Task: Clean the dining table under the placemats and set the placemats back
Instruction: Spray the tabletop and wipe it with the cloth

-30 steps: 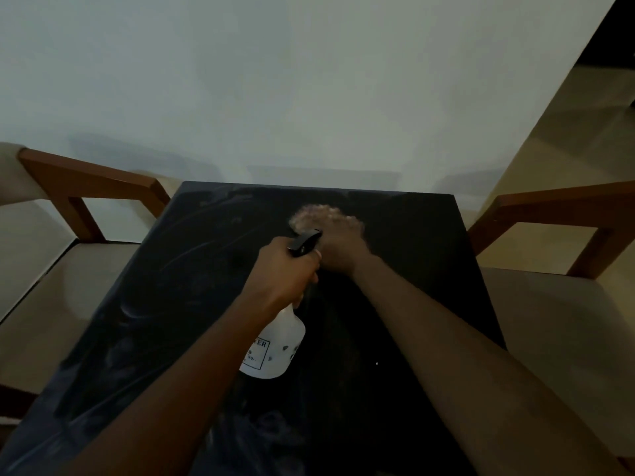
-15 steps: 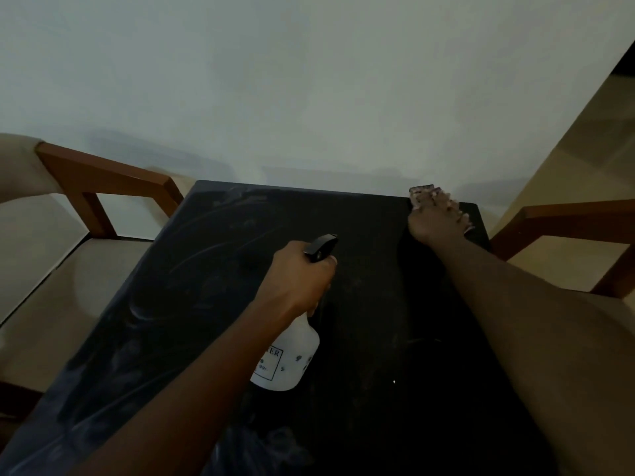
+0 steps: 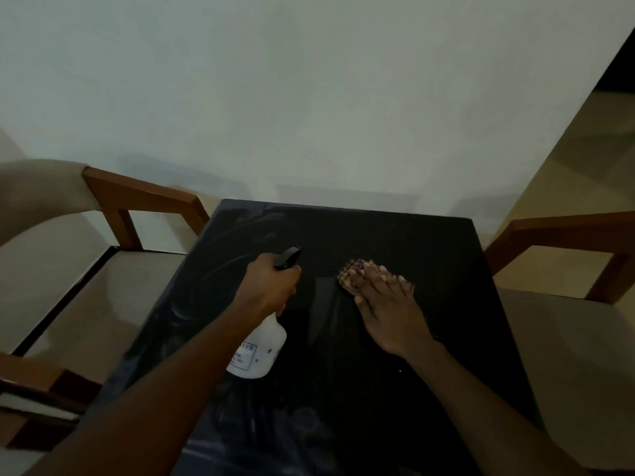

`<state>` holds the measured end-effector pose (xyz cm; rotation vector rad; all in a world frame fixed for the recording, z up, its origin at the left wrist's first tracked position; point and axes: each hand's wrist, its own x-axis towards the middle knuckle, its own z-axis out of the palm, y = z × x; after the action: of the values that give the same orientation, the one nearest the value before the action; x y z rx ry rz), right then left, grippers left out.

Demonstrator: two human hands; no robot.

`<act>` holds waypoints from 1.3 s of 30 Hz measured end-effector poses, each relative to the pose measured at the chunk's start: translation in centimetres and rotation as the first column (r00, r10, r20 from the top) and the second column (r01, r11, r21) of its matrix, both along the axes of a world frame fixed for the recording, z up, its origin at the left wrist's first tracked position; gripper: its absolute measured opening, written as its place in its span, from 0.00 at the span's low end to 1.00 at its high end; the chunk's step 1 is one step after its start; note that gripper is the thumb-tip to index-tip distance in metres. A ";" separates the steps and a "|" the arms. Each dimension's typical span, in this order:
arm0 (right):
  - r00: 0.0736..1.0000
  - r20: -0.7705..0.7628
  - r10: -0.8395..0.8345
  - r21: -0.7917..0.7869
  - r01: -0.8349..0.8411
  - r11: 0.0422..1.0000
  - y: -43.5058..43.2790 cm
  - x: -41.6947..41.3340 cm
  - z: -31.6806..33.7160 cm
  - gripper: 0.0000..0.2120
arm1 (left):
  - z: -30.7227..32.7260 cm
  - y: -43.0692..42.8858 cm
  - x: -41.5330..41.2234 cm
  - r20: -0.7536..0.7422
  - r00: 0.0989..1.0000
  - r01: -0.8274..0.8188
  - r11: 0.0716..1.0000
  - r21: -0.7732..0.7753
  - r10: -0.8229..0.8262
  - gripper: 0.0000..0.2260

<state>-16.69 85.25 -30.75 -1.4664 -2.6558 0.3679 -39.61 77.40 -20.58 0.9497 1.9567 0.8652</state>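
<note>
The dark dining table (image 3: 429, 372) fills the middle of the view, with pale wipe streaks on its left half. My left hand (image 3: 271, 286) grips the neck of a white spray bottle (image 3: 261, 352) with a black trigger head, held just above the table. My right hand (image 3: 385, 304) lies flat with straight fingers, pressing a small patterned cloth (image 3: 348, 274) onto the table's middle. Only the cloth's far edge shows past my fingers. No placemat is in view.
A wooden chair with a cream seat (image 3: 86, 297) stands at the table's left side. Another wooden chair (image 3: 567, 310) stands at the right. A pale wall (image 3: 309, 97) runs right behind the table's far edge.
My right hand has swept the cloth from the table's middle to the far right corner and back toward the middle. My left hand has kept hold of the bottle in about the same place.
</note>
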 end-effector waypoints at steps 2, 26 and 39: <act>0.999 0.000 -0.037 -0.014 0.037 0.999 0.0 -1.2 -0.1 0.26 | 0.1 -0.6 -1.9 0.009 1.000 0.002 1.000 0.002 -0.002 0.07; 0.972 0.055 -0.227 -0.021 0.229 0.973 16.2 -13.3 1.0 0.28 | -1.0 -0.5 -6.0 0.032 0.999 0.034 0.998 -0.053 -0.032 0.08; 0.934 0.005 0.357 -0.175 -0.351 0.920 0.0 -19.9 1.2 0.33 | 1.2 -1.9 -5.1 0.058 0.998 0.031 0.999 0.020 -0.032 0.13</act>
<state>-36.59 85.21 -29.52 -1.0253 -2.9847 0.6166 -44.75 75.49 -19.42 0.9538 1.8824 0.8857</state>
